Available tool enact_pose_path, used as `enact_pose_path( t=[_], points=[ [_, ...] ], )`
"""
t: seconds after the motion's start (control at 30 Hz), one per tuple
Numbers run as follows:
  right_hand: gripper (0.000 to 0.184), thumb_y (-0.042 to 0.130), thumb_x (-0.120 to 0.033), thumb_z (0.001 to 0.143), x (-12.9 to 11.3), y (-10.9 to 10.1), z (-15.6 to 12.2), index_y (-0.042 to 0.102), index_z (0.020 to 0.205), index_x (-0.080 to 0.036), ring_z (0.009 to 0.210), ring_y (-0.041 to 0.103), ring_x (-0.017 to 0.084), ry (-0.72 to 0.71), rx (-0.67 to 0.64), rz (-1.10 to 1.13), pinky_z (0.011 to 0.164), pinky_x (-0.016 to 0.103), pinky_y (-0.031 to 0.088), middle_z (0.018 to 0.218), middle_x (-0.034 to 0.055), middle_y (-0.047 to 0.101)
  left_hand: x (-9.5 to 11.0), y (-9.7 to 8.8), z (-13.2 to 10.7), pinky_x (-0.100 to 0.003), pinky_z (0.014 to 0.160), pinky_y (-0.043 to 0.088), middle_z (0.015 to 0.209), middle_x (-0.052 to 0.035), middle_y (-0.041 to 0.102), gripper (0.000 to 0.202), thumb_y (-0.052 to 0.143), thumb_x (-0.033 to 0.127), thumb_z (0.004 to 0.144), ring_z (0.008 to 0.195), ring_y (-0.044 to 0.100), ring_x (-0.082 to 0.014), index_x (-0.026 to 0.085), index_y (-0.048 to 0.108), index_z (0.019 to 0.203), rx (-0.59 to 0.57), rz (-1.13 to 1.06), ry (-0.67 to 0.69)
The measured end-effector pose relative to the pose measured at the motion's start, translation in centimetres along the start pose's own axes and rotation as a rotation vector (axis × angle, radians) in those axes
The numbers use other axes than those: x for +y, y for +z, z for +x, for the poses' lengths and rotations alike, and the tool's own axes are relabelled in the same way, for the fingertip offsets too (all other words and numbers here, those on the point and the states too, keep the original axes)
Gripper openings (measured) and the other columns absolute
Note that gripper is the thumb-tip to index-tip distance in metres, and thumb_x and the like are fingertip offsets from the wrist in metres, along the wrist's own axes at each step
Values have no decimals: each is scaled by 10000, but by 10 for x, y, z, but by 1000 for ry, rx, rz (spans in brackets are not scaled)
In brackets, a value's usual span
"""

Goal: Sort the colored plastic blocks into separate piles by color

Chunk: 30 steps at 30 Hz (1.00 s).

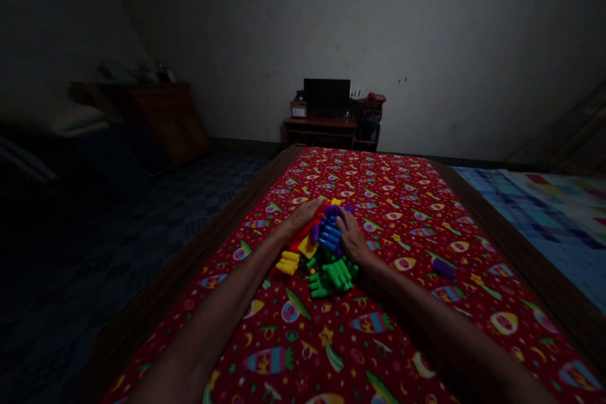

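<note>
A small heap of plastic building blocks lies on the red patterned cloth (326,334) between my two hands. My left hand (304,217) rests along the heap's left side, fingers stretched forward beside the red blocks (302,237). On the other side, my right hand (353,238) curves around the heap with its thumb apart, touching the blue block (330,232) and purple pieces. Nearer to me are green blocks (338,274) and a yellow block (287,263). Neither hand appears to hold a piece, though some fingertips are hidden. A lone purple block (444,268) lies to the right.
Dark brown borders flank the red cloth. Against the far wall stands a desk (319,121) with a black monitor (326,96) and a red telephone (376,98). A wooden cabinet (165,117) is at the left. Checked bedding (516,214) spreads at the right.
</note>
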State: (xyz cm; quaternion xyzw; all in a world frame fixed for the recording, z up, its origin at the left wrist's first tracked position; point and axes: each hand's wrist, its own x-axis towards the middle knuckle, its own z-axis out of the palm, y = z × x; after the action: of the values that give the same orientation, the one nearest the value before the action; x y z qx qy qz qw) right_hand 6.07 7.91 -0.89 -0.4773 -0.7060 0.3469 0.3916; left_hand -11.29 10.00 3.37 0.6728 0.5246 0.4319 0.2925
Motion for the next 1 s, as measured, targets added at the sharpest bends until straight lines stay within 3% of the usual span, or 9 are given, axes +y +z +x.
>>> enact_pose_path(
  t=[0.17, 0.27, 0.37, 0.5, 0.6, 0.7, 0.77, 0.83, 1.0],
  points=[
    [722, 285, -659, 900, -41, 13, 7, 389, 1444, -196, 1400, 318, 245, -95, -25, 130, 1171, 447, 212, 1490, 106, 403, 5, -9, -11, -402, 1150, 292, 1433, -118, 494, 668, 349, 586, 892, 1346, 427, -256, 117, 522, 1335, -132, 133, -16],
    [744, 247, -708, 885, -56, 7, 1, 424, 1432, -237, 1427, 272, 236, -165, -96, 140, 1176, 442, 212, 1505, 74, 390, 6, -23, -27, -386, 1176, 244, 1504, -96, 400, 743, 251, 640, 905, 1406, 331, -241, 131, 430, 1415, -146, 170, 21],
    [730, 275, -703, 887, -50, -17, -19, 403, 1450, -257, 1446, 219, 245, -206, -159, 47, 1179, 471, 187, 1542, 73, 325, 3, -43, -60, -391, 1182, 234, 1532, -71, 356, 764, 183, 658, 915, 1427, 285, -237, 155, 358, 1463, -161, 273, 82],
    [747, 390, -636, 898, -21, -53, -65, 247, 1517, -243, 1466, 109, 276, -180, -287, -170, 1165, 509, 198, 1600, 112, 123, -17, -61, -120, -509, 1171, 200, 1570, -77, 269, 696, 229, 626, 935, 1450, 202, -296, 225, 271, 1503, -184, 513, 161],
    [769, 456, -585, 898, -16, -57, -100, 194, 1530, -234, 1468, 50, 296, -225, -422, -295, 1164, 506, 201, 1608, 127, 27, -34, -52, -154, -558, 1117, 285, 1604, -99, 126, 801, 413, 655, 877, 1447, 166, -366, 294, 117, 1528, -210, 615, 253],
    [747, 478, -537, 908, -30, -46, -115, 178, 1531, -253, 1470, 35, 278, -345, -484, -326, 1166, 471, 219, 1612, 106, -6, -30, -32, -168, -633, 1094, 251, 1614, -100, -35, 998, 595, 686, 750, 1444, 52, -437, 346, 60, 1521, -202, 667, 387],
    [687, 445, -493, 937, -36, -48, -113, 170, 1530, -282, 1468, 111, 249, -391, -425, -314, 1153, 444, 269, 1613, 89, 49, -13, -20, -172, -679, 1086, 199, 1609, -99, -90, 987, 626, 655, 749, 1440, 27, -455, 351, 89, 1520, -188, 716, 452],
    [609, 398, -448, 962, -28, -66, -107, 208, 1520, -294, 1451, 203, 241, -381, -254, -334, 1136, 453, 306, 1599, 88, 155, 10, -12, -176, -706, 1088, 127, 1613, -91, -59, 863, 608, 578, 813, 1444, 35, -443, 349, 158, 1513, -174, 786, 536],
    [526, 339, -412, 966, 47, -152, -105, 381, 1450, -211, 1406, 286, 334, -179, 282, -604, 1090, 596, 308, 1504, 159, 355, 51, 13, -181, -598, 1160, -29, 1581, 11, 249, 533, 517, 443, 921, 1457, 153, -293, 373, 378, 1431, -347, 867, 832]
  ],
)
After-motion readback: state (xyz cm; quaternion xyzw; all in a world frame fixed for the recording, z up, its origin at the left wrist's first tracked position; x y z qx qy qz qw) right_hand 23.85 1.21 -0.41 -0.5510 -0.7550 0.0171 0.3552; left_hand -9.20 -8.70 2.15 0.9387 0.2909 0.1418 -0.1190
